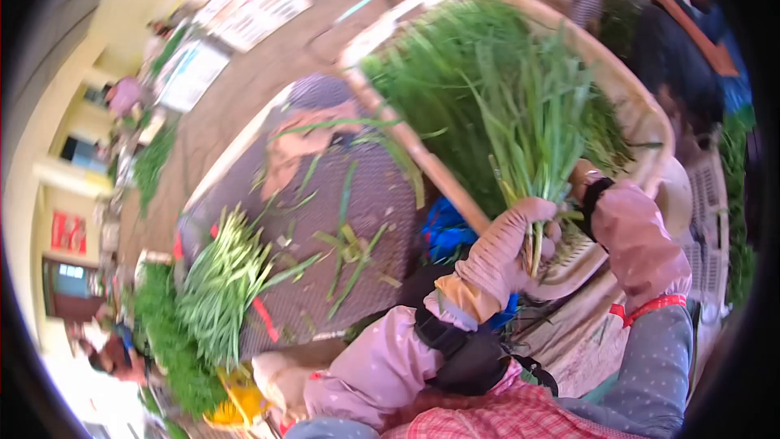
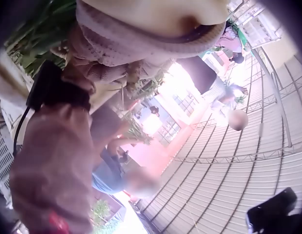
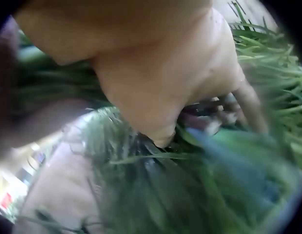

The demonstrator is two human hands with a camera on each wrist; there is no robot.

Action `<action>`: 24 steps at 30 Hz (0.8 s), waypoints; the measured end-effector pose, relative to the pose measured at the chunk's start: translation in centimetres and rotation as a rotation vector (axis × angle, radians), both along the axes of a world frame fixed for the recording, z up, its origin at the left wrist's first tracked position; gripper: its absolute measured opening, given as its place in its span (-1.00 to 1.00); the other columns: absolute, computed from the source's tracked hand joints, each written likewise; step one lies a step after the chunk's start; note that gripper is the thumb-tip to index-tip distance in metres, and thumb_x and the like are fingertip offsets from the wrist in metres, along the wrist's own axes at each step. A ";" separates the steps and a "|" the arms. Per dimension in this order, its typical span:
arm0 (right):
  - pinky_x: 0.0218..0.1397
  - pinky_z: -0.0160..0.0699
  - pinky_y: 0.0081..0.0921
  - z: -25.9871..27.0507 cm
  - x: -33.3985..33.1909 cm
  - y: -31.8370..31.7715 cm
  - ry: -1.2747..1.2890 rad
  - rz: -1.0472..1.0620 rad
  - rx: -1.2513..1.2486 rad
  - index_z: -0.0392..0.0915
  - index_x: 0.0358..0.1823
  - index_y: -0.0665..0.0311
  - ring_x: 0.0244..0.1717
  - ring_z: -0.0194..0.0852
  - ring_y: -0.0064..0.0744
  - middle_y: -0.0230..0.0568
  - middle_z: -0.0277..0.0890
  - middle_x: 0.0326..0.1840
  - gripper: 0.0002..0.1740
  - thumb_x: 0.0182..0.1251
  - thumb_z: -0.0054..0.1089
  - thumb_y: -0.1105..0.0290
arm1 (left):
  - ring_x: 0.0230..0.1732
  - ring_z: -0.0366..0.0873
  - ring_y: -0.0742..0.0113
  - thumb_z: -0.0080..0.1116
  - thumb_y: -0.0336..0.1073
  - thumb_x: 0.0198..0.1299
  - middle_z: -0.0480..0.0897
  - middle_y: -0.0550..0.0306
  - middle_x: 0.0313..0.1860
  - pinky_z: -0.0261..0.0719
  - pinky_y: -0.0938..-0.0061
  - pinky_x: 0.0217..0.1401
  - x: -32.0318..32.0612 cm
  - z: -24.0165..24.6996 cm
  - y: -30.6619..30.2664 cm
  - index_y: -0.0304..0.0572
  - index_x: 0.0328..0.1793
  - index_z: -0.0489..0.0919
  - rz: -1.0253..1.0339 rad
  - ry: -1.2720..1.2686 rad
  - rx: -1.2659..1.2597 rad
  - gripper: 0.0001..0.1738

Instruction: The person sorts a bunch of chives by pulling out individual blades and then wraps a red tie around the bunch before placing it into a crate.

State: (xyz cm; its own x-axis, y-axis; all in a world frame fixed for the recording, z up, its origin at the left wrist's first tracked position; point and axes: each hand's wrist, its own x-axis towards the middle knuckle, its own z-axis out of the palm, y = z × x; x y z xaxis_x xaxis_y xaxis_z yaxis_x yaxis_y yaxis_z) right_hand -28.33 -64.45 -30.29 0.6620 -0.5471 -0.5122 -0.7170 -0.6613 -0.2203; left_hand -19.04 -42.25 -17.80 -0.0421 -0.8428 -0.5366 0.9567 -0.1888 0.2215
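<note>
My left hand [image 1: 524, 232], in a pale pink ribbed glove, grips the pale stem ends of a bunch of long flat-leaved greens [image 1: 528, 114]. The leaves fan upward over a large tub [image 1: 414, 154] heaped with more greens. Close beside it, my right hand [image 1: 583, 180] is at the right side of the same bunch. In the right wrist view the right thumb and fingers [image 3: 160, 131] curl around green leaves, which are partly blurred. The left wrist view shows the ribbed glove [image 2: 136, 46] close up, with its fingertips hidden.
Left of the tub, a grey mat-covered surface [image 1: 357, 203] carries loose leaves and a bundle of pale-stemmed greens [image 1: 227, 284]. Feathery greens [image 1: 166, 325] are piled at its near left. A blue plastic bag [image 1: 447, 230] lies below the tub's rim. Another person [image 1: 674, 57] is at the right.
</note>
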 end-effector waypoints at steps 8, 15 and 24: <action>0.19 0.51 -0.23 3.3 3.1 1.4 0.053 -0.040 -0.151 0.41 0.21 0.39 0.15 0.51 -0.04 0.10 0.51 0.15 -0.25 0.10 0.35 0.02 | -0.52 0.20 0.56 0.11 -0.18 0.22 0.41 0.28 -0.47 0.13 0.68 -0.47 4.6 11.1 15.3 -0.40 0.14 0.50 0.049 -0.497 0.069 -0.53; 0.11 0.51 -0.16 15.7 3.5 9.6 -0.154 0.194 -0.372 0.48 0.12 0.33 0.04 0.55 0.04 0.11 0.58 -0.03 -0.45 0.17 0.28 0.15 | -0.39 0.43 0.45 0.25 -0.41 0.08 0.59 0.06 -0.11 0.39 0.65 -0.47 7.3 3.9 27.5 -0.35 0.20 0.43 0.373 -0.264 0.046 -0.48; 0.03 0.57 -0.26 16.3 4.2 32.2 -0.505 0.197 0.858 0.36 0.25 0.41 0.05 0.58 -0.11 0.06 0.60 -0.04 -0.21 0.30 0.13 -0.17 | -0.36 0.46 0.39 0.24 -0.43 0.08 0.57 0.03 -0.07 0.39 0.68 -0.50 6.5 2.2 32.6 -0.34 0.24 0.38 0.356 -0.060 -0.078 -0.44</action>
